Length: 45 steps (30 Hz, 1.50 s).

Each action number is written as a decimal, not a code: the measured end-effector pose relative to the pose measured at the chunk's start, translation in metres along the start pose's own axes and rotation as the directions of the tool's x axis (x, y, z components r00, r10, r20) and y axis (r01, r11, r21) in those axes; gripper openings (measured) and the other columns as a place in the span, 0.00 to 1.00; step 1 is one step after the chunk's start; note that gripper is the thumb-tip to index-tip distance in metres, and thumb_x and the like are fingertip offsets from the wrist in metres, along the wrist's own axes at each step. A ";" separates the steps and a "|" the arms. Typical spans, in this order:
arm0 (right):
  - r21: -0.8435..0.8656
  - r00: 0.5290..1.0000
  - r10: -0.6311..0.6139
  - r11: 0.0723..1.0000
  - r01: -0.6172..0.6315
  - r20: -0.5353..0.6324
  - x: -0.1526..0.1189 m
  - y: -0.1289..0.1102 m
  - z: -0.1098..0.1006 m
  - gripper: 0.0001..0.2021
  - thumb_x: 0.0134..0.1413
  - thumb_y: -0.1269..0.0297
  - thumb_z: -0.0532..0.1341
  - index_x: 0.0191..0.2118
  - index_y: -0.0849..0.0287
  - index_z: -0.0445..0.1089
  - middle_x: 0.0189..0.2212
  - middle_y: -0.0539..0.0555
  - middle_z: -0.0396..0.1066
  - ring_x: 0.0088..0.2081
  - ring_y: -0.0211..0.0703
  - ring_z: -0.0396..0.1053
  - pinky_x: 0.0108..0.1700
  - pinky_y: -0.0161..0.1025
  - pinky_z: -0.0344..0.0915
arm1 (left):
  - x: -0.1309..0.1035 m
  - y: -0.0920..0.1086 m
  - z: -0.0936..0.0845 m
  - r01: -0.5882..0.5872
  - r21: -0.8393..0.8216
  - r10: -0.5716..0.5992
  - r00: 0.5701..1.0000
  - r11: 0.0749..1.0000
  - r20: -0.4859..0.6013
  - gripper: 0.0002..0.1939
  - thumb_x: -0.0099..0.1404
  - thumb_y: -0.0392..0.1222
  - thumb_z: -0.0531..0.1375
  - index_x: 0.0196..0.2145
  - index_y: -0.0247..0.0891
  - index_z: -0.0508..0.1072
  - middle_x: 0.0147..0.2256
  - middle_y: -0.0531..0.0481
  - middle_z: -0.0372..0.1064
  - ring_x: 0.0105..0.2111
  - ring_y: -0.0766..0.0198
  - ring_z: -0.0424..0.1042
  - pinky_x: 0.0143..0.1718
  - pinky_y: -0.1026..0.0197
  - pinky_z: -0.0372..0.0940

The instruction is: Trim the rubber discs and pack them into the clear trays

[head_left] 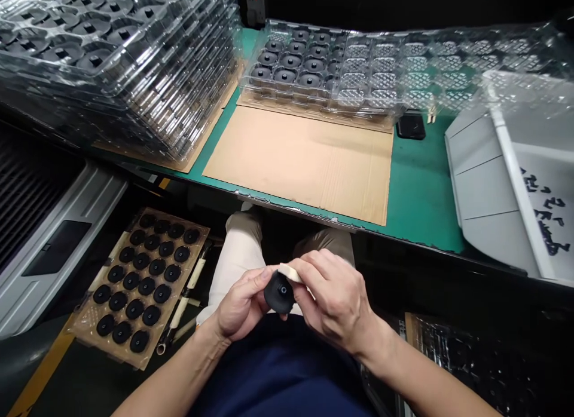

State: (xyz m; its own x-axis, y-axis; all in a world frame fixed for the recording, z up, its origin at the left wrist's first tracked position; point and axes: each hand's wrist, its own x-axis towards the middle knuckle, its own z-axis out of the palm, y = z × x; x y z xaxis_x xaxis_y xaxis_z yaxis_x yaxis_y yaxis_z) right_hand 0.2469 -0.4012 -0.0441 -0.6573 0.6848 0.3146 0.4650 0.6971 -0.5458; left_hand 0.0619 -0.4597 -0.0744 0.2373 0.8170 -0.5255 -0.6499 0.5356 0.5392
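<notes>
My left hand (244,303) is closed round a black round dished part (280,294) with a small hub at its centre. The part is tilted and held above my lap. Between the fingers of my right hand (334,294) is a cream-coloured flat piece (290,272), its end against the part's upper rim. Whether that piece is foam or something harder I cannot tell. My right fingers hide most of it. Similar black round parts (146,285) sit in rows in a clear tray (112,351) low on my left.
Tall stacked clear trays (147,94) of black parts fill the table's left. A partly filled clear tray (296,88) lies behind a cardboard sheet (296,154) on the green tabletop (419,190). At right is a grey bin (493,184) with small black scraps, near a dark phone-like object (411,125).
</notes>
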 end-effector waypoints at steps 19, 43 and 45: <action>-0.008 0.968 -0.197 0.980 0.200 0.153 0.023 0.007 -0.012 0.12 0.71 0.67 0.52 0.48 0.60 0.72 0.39 0.57 0.71 0.41 0.50 0.63 0.41 0.47 0.58 | 0.006 0.001 -0.001 0.119 -0.149 -0.115 0.993 0.982 0.037 0.20 0.71 0.54 0.60 0.41 0.32 0.80 0.31 0.44 0.74 0.28 0.60 0.74 0.24 0.60 0.71; -0.065 0.985 -0.106 0.991 0.116 0.136 0.021 0.001 -0.005 0.08 0.69 0.67 0.54 0.41 0.60 0.70 0.35 0.55 0.67 0.35 0.47 0.59 0.37 0.46 0.52 | 0.007 -0.010 -0.012 0.088 -0.183 -0.090 0.996 0.979 -0.003 0.24 0.66 0.61 0.64 0.42 0.34 0.81 0.32 0.44 0.77 0.29 0.57 0.75 0.29 0.55 0.72; -0.071 0.987 -0.113 0.990 0.122 0.116 0.022 0.000 -0.003 0.08 0.68 0.66 0.54 0.41 0.60 0.70 0.34 0.55 0.67 0.35 0.47 0.59 0.37 0.46 0.52 | 0.007 -0.009 -0.011 0.068 -0.204 -0.068 0.998 0.977 0.006 0.24 0.67 0.61 0.63 0.41 0.35 0.81 0.32 0.44 0.77 0.28 0.58 0.75 0.29 0.57 0.71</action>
State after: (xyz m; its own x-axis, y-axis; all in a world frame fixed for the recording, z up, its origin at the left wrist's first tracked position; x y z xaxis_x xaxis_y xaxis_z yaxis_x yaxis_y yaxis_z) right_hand 0.2346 -0.3859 -0.0345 -0.7699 0.5722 0.2824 0.4222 0.7886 -0.4470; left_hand 0.0612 -0.4614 -0.0902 0.2852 0.7800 -0.5570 -0.7660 0.5348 0.3567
